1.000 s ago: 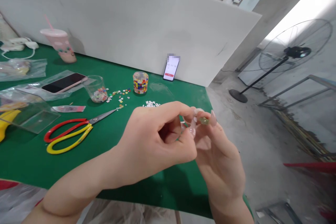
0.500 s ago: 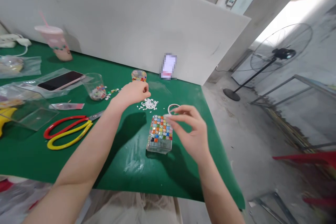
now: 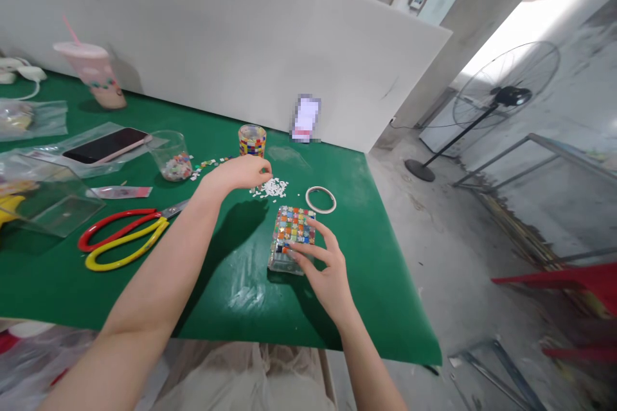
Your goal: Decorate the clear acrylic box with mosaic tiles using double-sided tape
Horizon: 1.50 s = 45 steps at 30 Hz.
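A clear box covered with coloured mosaic tiles (image 3: 292,236) lies on the green table (image 3: 231,282). My right hand (image 3: 322,271) rests on its near right side, fingers spread over the tiles. My left hand (image 3: 241,174) reaches out to a small heap of white tiles (image 3: 272,188), fingertips pinched together at its edge; what they hold is too small to see. A white ring (image 3: 321,199) lies flat just beyond the box.
Red and yellow scissors (image 3: 123,239) lie at the left. A round tile-covered cup (image 3: 252,140), a clear cup of tile pieces (image 3: 171,155), a phone on plastic bags (image 3: 103,145), a pink drink cup (image 3: 94,74) and a propped phone (image 3: 305,118) stand farther back. The table edge is at the right.
My hands came apart from in front of me. The right hand put the white ring down and dropped onto the mosaic box; the left hand reached out to the white tiles.
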### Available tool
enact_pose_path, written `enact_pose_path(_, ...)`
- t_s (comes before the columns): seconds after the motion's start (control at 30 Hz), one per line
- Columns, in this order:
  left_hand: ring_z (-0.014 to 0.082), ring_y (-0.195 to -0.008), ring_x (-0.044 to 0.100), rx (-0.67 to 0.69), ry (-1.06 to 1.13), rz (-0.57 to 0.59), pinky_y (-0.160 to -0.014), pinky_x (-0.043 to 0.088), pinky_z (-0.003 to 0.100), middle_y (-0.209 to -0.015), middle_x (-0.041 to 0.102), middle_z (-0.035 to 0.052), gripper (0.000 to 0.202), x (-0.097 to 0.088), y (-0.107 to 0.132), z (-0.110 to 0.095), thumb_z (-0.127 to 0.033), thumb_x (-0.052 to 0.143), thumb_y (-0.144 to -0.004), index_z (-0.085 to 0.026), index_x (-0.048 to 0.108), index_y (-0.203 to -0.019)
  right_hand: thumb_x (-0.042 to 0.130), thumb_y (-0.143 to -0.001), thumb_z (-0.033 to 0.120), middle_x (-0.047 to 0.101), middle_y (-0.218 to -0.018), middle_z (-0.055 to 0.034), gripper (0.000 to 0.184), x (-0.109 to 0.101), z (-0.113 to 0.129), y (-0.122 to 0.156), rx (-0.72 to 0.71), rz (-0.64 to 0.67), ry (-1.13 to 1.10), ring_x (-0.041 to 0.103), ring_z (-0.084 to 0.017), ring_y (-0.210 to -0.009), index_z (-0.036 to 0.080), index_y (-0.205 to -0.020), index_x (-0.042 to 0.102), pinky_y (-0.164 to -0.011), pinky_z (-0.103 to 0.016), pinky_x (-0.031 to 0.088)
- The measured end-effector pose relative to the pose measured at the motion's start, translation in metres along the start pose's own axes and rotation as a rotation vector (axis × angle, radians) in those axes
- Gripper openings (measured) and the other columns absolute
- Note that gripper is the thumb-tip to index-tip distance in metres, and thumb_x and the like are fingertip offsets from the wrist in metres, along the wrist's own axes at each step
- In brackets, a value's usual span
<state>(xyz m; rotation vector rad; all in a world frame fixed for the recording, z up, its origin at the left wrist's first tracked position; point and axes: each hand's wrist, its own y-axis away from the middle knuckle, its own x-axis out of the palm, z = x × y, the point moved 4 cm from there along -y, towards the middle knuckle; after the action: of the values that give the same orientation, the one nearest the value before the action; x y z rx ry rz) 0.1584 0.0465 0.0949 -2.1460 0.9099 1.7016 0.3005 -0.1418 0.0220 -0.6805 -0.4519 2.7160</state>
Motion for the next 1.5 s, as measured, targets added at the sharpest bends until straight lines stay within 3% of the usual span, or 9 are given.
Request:
enact_pose_path(0.13, 0.0212, -0.083, 0.066, 0.017, 0.012, 0.016, -0.067, 0.045, 0.025, -0.096, 0.075, 0.0086, 0.034, -0.003, 0.004, -0.001, -0.031, 0.042, -0.082, -0.015, 0.07, -0.092, 0.071, -0.082, 0.024, 0.058, -0.137, -0.0049, 0.019, -0.001, -0.001, 0.002, 0.008, 0.055, -0.007, 0.053, -0.03, -0.128, 0.036, -0.096, 0.079, -0.104, -0.053, 0.046)
enact_pose_path(0.3, 0.0199, -0.083, 0.066, 0.005, 0.039, -0.003, -0.068, 0.045, 0.024, -0.097, 0.074, 0.0062, 0.039, -0.011, 0.016, -0.006, -0.038, 0.039, -0.086, -0.017, 0.067, -0.103, 0.071, -0.083, 0.028, 0.048, -0.147, -0.0081, 0.027, -0.002, -0.004, 0.008, -0.029, 0.157, 0.03, 0.045, -0.03, -0.136, 0.033, -0.11, 0.074, -0.109, -0.051, 0.042)
enact_pose_path(0.53, 0.0214, -0.084, 0.066, 0.027, 0.032, -0.006, -0.072, 0.045, 0.027, -0.102, 0.074, 0.0056, 0.042, -0.011, 0.019, -0.015, -0.043, 0.04, -0.086, -0.018, 0.069, -0.104, 0.068, -0.085, 0.037, 0.041, -0.152, -0.0111, 0.037, -0.003, -0.004, 0.013, -0.362, 0.159, 0.349, 0.035, -0.032, -0.142, 0.028, -0.122, 0.067, -0.11, -0.057, 0.038)
enact_pose_path(0.77, 0.0216, -0.083, 0.066, 0.055, 0.046, -0.007, -0.068, 0.043, 0.027, -0.1, 0.074, 0.0064, 0.04, -0.006, 0.015, -0.018, -0.043, 0.041, -0.087, -0.018, 0.069, -0.1, 0.058, -0.091, 0.044, 0.055, -0.14, -0.0169, 0.039, 0.005, 0.015, 0.023, -0.55, 0.082, 0.702, 0.049, -0.032, -0.132, 0.019, -0.121, 0.063, -0.111, -0.06, 0.033)
enact_pose_path(0.93, 0.0216, -0.081, 0.065, 0.073, 0.076, -0.023, -0.066, 0.043, 0.027, -0.097, 0.074, 0.0066, 0.039, -0.007, 0.016, -0.021, -0.043, 0.042, -0.087, -0.018, 0.07, -0.098, 0.052, -0.094, 0.046, 0.052, -0.143, -0.0171, 0.049, -0.001, 0.019, 0.02, -0.533, 0.273, 0.711, 0.05, -0.031, -0.131, 0.017, -0.133, 0.054, -0.107, -0.054, 0.043)
enact_pose_path(1.07, 0.0217, -0.077, 0.066, 0.072, 0.143, -0.033, -0.065, 0.044, 0.027, -0.087, 0.075, 0.0049, 0.035, -0.007, 0.014, -0.016, -0.043, 0.046, -0.085, -0.018, 0.07, -0.092, 0.049, -0.096, 0.044, 0.035, -0.154, -0.0146, 0.054, -0.019, 0.021, 0.015, -0.39, 0.239, 0.547, 0.038, -0.027, -0.141, 0.023, -0.145, 0.041, -0.107, -0.045, 0.046)
enact_pose_path(1.2, 0.022, -0.081, 0.068, 0.041, 0.272, -0.109, -0.07, 0.049, 0.027, -0.086, 0.075, 0.0036, 0.035, 0.015, 0.008, -0.008, -0.042, 0.045, -0.087, -0.019, 0.068, -0.099, 0.05, -0.096, 0.04, 0.032, -0.155, -0.0129, 0.045, -0.021, 0.021, 0.022, -0.421, 0.174, 0.555, 0.034, -0.029, -0.142, 0.025, -0.138, 0.049, -0.108, -0.048, 0.044)
enact_pose_path(1.33, 0.02, -0.104, 0.066, -0.006, 0.421, -0.308, -0.088, 0.049, 0.029, -0.115, 0.07, 0.0073, 0.048, 0.06, 0.006, 0.004, -0.037, 0.023, -0.097, -0.017, 0.051, -0.13, 0.052, -0.094, 0.042, 0.04, -0.148, -0.0159, 0.042, -0.013, 0.015, 0.029, -0.486, 0.179, 0.633, 0.038, -0.031, -0.139, 0.022, -0.131, 0.058, -0.104, -0.051, 0.047)
enact_pose_path(1.5, 0.0208, -0.097, 0.067, -0.114, 0.516, -0.474, -0.079, 0.051, 0.03, -0.11, 0.072, 0.0079, 0.045, 0.086, 0.004, 0.035, -0.037, 0.022, -0.099, -0.018, 0.045, -0.133, 0.048, -0.097, 0.037, 0.053, -0.141, -0.0159, 0.037, -0.007, 0.016, 0.029, -0.55, 0.154, 0.79, 0.045, -0.032, -0.134, 0.02, -0.128, 0.06, -0.106, -0.056, 0.041)
